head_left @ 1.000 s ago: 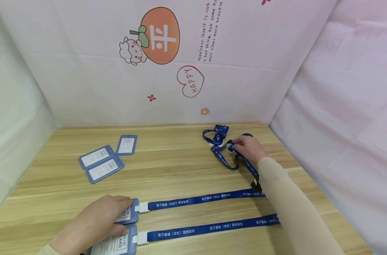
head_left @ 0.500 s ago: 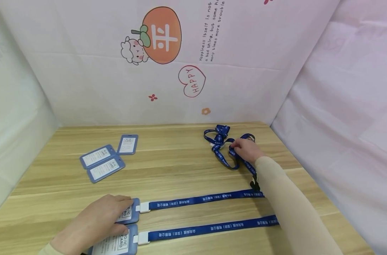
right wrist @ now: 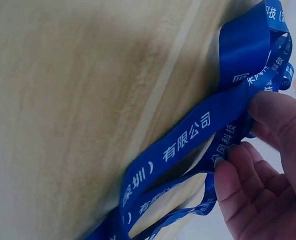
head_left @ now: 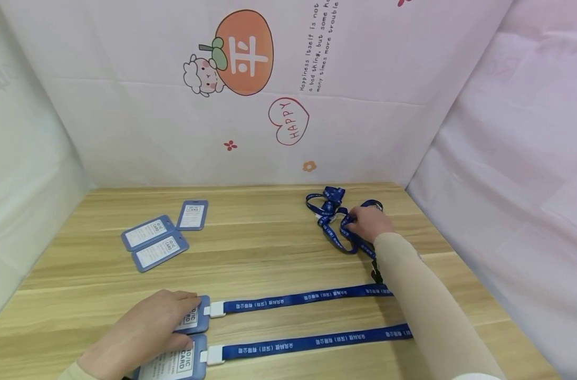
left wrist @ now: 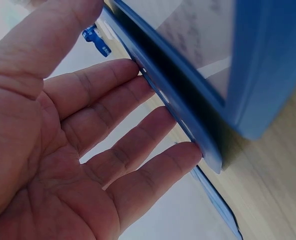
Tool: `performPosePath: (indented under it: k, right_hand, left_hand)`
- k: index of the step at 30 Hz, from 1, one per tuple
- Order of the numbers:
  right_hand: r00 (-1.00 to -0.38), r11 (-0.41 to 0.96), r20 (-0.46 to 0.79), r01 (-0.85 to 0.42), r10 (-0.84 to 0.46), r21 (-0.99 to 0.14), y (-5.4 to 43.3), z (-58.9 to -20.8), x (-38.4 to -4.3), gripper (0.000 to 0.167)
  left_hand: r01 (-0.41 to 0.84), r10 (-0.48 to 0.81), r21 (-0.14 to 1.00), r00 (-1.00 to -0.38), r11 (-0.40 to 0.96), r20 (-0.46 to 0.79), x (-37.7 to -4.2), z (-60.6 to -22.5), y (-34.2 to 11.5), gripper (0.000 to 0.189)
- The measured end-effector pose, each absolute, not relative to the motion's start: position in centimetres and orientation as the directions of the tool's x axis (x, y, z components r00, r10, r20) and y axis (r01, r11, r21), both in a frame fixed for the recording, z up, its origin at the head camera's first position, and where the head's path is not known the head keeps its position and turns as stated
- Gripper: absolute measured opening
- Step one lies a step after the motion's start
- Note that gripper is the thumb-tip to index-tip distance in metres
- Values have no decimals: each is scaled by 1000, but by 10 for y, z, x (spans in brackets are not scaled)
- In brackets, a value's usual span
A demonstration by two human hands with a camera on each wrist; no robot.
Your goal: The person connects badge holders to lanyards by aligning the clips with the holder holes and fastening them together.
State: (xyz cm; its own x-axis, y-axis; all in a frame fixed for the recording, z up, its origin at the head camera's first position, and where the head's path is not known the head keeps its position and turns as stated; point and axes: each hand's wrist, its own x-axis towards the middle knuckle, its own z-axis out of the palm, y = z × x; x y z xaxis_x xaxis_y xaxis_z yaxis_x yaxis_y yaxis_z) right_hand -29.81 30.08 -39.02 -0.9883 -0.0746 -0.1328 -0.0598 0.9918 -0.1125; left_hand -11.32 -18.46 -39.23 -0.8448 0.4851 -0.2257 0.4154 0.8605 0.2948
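My left hand rests over two blue card holders lying side by side. Its thumb is on the nearer card holder, and its fingers reach across the farther card holder. In the left wrist view the fingers are fairly straight, tips against a blue holder's edge. White clips join these holders to two blue lanyards stretched to the right. My right hand is at a tangle of blue lanyards at the back right. Thumb and fingers pinch a printed lanyard in the right wrist view.
At the back left lie three loose card holders, two of them edge to edge. Another bunched lanyard lies by the back wall. A black buckle sits beside the right forearm. White printed cloth encloses the wooden table's back and sides.
The right hand has shifted slightly toward me at the tangle, and the white clip seen by its fingertips is now hidden. The left hand stays on the card holders. The head view turns slightly left.
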Motion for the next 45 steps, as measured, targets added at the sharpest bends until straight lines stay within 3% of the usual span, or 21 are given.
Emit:
performPosePath:
  k: [11,20,24,35,45]
  right_hand:
    - [-969,994,-225,-104,-106,-20,295,-389,-299,45]
    - [-975,997,-208,-77,-75,4,295,-385,-297,31]
    - [-976,998,-211,-57,-55,1,299,-385,-297,32]
    - [-987,995,-152,-37,-51,-94,314,-391,-297,24]
    - [-995,959,-98,38,10,-282,324,-389,-286,53]
  left_hand:
    - [414,486,300,-845,859,-224,-113,-392,-184,74]
    - [417,485,292,-845,861,-225,-114,-391,-183,74]
    - [410,480,292,-846,864,-233,-114,-391,-183,74]
    - [427,491,284,-844,859,-216,-113,-391,-184,74]
    - [412,482,291,-844,863,-236,-114,-391,-183,75]
